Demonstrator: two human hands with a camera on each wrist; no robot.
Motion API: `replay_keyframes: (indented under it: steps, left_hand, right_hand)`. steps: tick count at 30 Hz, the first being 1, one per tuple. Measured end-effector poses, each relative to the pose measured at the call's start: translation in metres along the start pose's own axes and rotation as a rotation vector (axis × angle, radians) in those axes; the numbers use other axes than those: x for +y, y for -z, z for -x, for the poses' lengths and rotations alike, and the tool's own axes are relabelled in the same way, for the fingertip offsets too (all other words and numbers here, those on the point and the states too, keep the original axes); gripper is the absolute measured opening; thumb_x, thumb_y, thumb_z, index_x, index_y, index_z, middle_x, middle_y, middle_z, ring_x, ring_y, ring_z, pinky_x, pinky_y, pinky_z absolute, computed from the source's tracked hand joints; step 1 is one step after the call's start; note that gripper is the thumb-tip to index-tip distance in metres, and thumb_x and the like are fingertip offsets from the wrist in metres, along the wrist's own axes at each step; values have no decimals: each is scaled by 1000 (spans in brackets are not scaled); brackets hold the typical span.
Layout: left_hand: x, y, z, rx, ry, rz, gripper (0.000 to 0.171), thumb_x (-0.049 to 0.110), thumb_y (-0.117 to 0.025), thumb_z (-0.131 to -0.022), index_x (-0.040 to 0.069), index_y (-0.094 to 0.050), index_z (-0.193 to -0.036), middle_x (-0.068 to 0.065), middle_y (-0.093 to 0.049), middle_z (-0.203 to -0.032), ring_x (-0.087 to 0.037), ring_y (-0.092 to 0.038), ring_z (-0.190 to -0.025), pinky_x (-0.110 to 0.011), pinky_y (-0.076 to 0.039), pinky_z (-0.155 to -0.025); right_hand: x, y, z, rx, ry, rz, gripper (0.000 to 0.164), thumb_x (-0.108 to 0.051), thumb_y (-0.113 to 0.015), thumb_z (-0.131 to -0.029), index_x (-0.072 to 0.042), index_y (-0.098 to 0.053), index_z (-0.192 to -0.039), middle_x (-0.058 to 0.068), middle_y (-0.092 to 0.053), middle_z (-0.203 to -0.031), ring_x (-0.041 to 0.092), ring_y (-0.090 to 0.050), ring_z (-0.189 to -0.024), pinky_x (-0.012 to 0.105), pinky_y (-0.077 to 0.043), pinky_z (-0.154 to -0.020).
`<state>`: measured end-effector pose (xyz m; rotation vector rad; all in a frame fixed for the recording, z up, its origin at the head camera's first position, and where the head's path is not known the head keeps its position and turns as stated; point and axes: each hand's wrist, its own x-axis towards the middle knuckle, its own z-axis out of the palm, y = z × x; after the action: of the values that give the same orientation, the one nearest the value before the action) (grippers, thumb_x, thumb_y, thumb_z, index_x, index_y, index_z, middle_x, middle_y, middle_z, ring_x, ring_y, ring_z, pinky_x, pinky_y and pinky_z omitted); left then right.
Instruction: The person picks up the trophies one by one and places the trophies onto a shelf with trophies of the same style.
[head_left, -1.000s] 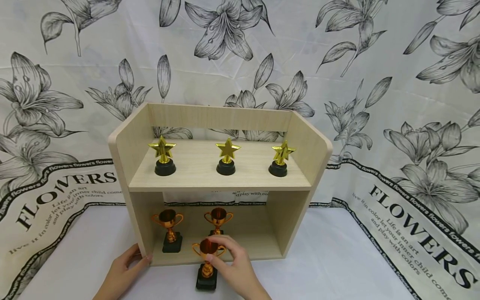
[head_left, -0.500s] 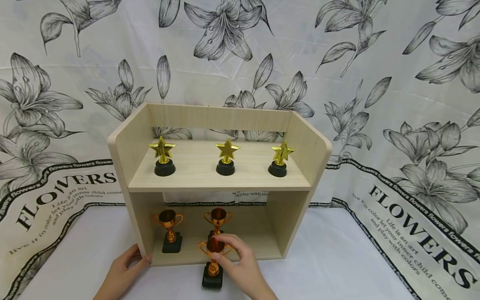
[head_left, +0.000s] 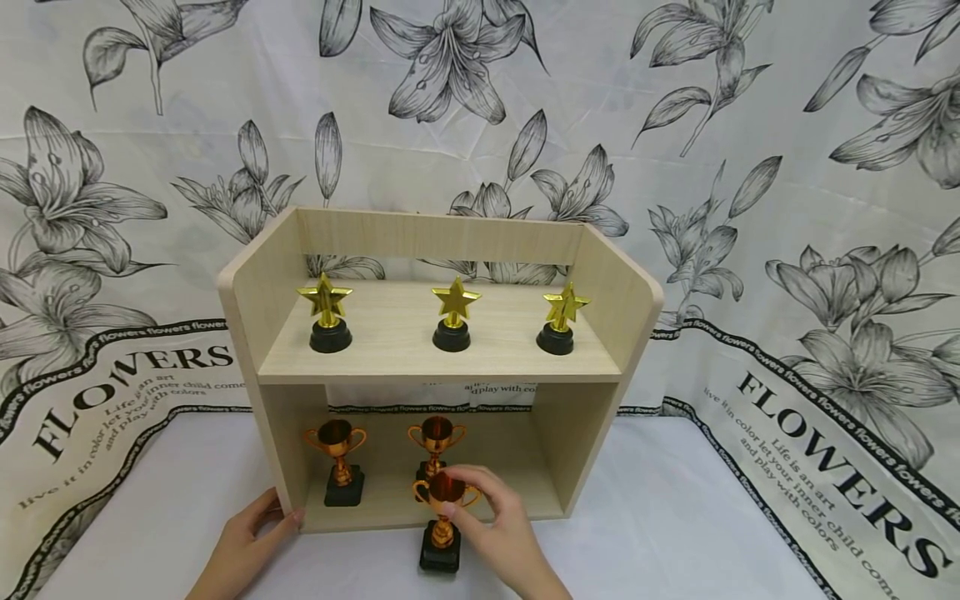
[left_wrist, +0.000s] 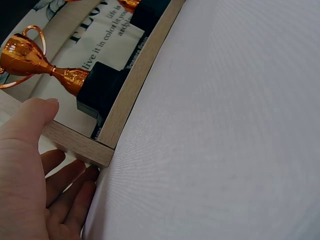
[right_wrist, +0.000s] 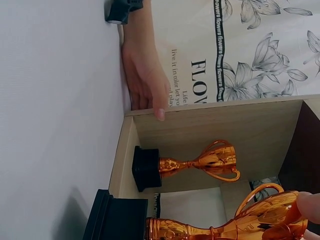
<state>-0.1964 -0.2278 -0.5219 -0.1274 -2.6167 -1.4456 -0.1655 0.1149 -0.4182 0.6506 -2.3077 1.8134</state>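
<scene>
My right hand (head_left: 504, 525) pinches an orange-gold trophy cup (head_left: 447, 492) by its bowl, in front of the wooden shelf's lower opening. The cup is upright on a black base; in the right wrist view its base casts a shadow on the cloth. With thumb inside and fingers outside, my left hand (left_wrist: 45, 170) grips the lower left side panel of the shelf (left_wrist: 80, 145). Inside the lower compartment stand a trophy cup (head_left: 339, 454) on the left and another trophy cup (head_left: 437, 437) in the middle, its base partly hidden by the held cup and my right hand.
On the upper board (head_left: 390, 362) stand three gold star trophies: a left one (head_left: 327, 312), a middle one (head_left: 453, 312) and a right one (head_left: 561, 317). A white cloth (head_left: 660, 500) covers the table. Flower-printed fabric (head_left: 465, 158) hangs behind the shelf.
My right hand has carried the trophy cup to the right and slightly farther from me, along the shelf's front. The left hand has stayed on the side panel.
</scene>
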Motion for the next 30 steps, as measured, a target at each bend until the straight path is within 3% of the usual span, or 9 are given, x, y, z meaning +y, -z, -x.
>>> replay_keyframes:
  steps: [7, 13, 20, 27, 30]
  left_hand:
    - [0, 0, 0, 7, -8, -10, 58, 36, -63, -89, 7, -47, -137, -11, -59, -123, -5, -58, -98, -24, -46, -82]
    - [0, 0, -2, -2, 13, -15, 60, 39, -63, -89, 8, -46, -137, -11, -58, -125, -8, -57, -100, -25, -46, -83]
    - [0, 1, -1, 16, -26, -20, 55, 35, -64, -89, 10, -49, -135, -9, -60, -122, -7, -57, -100, -26, -46, -83]
    - [0, 0, -2, -3, 13, -21, 58, 39, -62, -89, 10, -47, -137, -8, -59, -123, -8, -57, -101, -28, -45, -85]
    - [0, 1, -2, -12, 31, -20, 60, 40, -62, -89, 10, -46, -138, -9, -58, -125, -10, -57, -103, -29, -45, -86]
  right_hand:
    - [2, 7, 2, 2, -3, -20, 37, -20, -71, -83, -12, -62, -118, 4, -59, -123, 19, -53, -116, 32, -37, -102]
    - [3, 14, 4, 20, -30, -12, 36, -21, -71, -83, -17, -63, -117, 3, -59, -122, 18, -53, -116, 32, -37, -101]
    - [5, 22, 5, 30, 0, 28, 37, -20, -71, -84, -12, -62, -118, 1, -60, -120, 20, -54, -114, 32, -41, -98]
    - [5, 32, 5, 61, -93, 39, 35, -23, -72, -82, -25, -63, -115, -4, -60, -120, 15, -52, -117, 32, -36, -102]
    - [5, 35, 5, 70, -110, 29, 35, -21, -72, -82, -25, -63, -115, -4, -61, -120, 15, -51, -118, 32, -33, -104]
